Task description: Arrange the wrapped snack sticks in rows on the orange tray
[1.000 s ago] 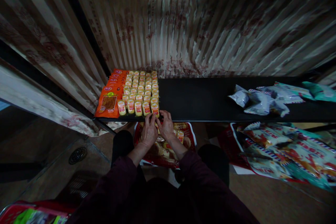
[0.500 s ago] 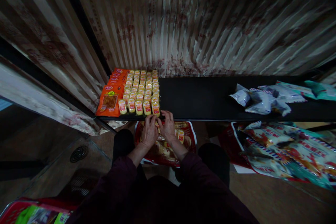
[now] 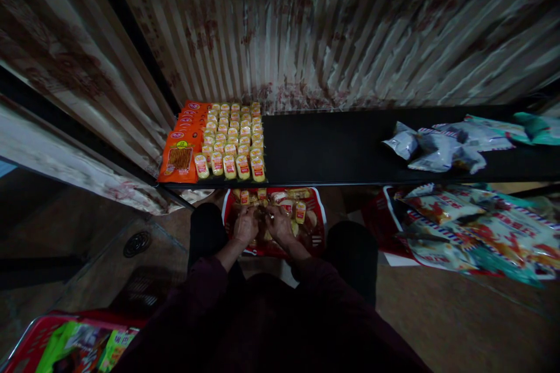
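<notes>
My left hand (image 3: pixel 245 226) and my right hand (image 3: pixel 279 226) are down in a red basket (image 3: pixel 321 217) on the floor between my knees. The basket holds several small yellow snack packs (image 3: pixel 300 211). Both hands have their fingers curled among the packs; what they grip is hidden. Above them, on the left end of a black shelf (image 3: pixel 332 151), rows of the same yellow packs (image 3: pixel 231 140) stand next to a stack of orange snack bags (image 3: pixel 180 157).
Silver and teal bags (image 3: pixel 441 145) lie on the shelf's right part. Large colourful bags (image 3: pixel 472 227) sit on the floor below. Another red basket (image 3: pixel 65 344) with green packs is at lower left. A floor drain (image 3: pixel 136 243) is to the left.
Both hands have dropped from the shelf's front edge down into the red basket. The view has tilted downward a little.
</notes>
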`<act>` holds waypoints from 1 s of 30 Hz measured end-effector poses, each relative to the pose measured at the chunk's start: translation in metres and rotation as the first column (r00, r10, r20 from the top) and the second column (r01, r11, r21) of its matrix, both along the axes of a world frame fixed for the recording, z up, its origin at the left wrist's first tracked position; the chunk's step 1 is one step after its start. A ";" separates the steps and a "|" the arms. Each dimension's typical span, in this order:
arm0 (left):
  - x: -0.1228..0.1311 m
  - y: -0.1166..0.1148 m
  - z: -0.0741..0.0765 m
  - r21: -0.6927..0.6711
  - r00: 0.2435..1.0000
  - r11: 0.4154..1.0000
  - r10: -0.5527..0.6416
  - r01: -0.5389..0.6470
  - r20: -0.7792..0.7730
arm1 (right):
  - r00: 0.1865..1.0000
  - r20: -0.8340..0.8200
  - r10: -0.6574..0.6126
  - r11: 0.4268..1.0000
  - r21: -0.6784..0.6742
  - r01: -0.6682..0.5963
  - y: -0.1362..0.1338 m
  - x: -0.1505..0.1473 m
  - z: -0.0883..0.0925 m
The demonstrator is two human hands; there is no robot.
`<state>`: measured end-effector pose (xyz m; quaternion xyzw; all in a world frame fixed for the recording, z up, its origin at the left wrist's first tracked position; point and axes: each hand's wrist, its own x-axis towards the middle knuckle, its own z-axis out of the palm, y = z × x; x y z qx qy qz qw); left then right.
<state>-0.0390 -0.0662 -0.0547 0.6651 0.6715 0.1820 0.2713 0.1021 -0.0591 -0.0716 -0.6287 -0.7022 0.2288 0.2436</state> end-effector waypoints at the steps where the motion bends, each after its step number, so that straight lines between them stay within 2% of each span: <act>1: 0.000 -0.002 -0.005 -0.056 1.000 0.998 0.017 -0.017 -0.017 | 1.000 0.019 0.005 0.999 -0.042 -0.004 -0.003 0.001 -0.007; 6: 0.000 -0.006 -0.025 -0.172 0.993 0.978 0.117 -0.118 -0.016 | 0.996 0.010 0.084 0.975 -0.208 -0.080 -0.011 0.002 -0.024; 10: -0.003 -0.005 -0.033 -0.257 0.981 0.950 0.193 -0.179 0.031 | 0.991 -0.020 0.130 0.969 -0.210 -0.131 -0.009 -0.003 -0.027; 14: -0.003 -0.004 -0.034 -0.279 0.984 0.948 0.175 -0.156 0.044 | 0.989 0.066 0.134 0.962 -0.249 -0.114 0.001 -0.007 -0.028; 19: 0.000 0.000 -0.034 -0.313 0.992 0.945 0.111 -0.089 0.053 | 0.953 0.191 0.236 0.924 -0.348 -0.159 0.012 -0.012 -0.027; 22: 0.005 0.003 -0.039 -0.324 0.992 0.941 0.117 -0.095 0.050 | 0.928 0.231 0.291 0.909 -0.369 -0.193 0.013 -0.017 -0.025; 25: 0.010 0.006 -0.048 -0.379 0.959 0.910 0.239 -0.167 0.152 | 0.913 0.259 0.315 0.913 -0.346 -0.217 0.012 -0.018 -0.024; 28: 0.012 0.008 -0.057 -0.439 0.860 0.859 0.417 -0.266 0.296 | 0.901 0.274 0.337 0.908 -0.346 -0.235 0.011 -0.015 -0.024; 30: 0.011 0.009 -0.061 -0.450 0.810 0.839 0.478 -0.306 0.339 | 0.898 0.274 0.343 0.907 -0.346 -0.241 0.010 -0.013 -0.025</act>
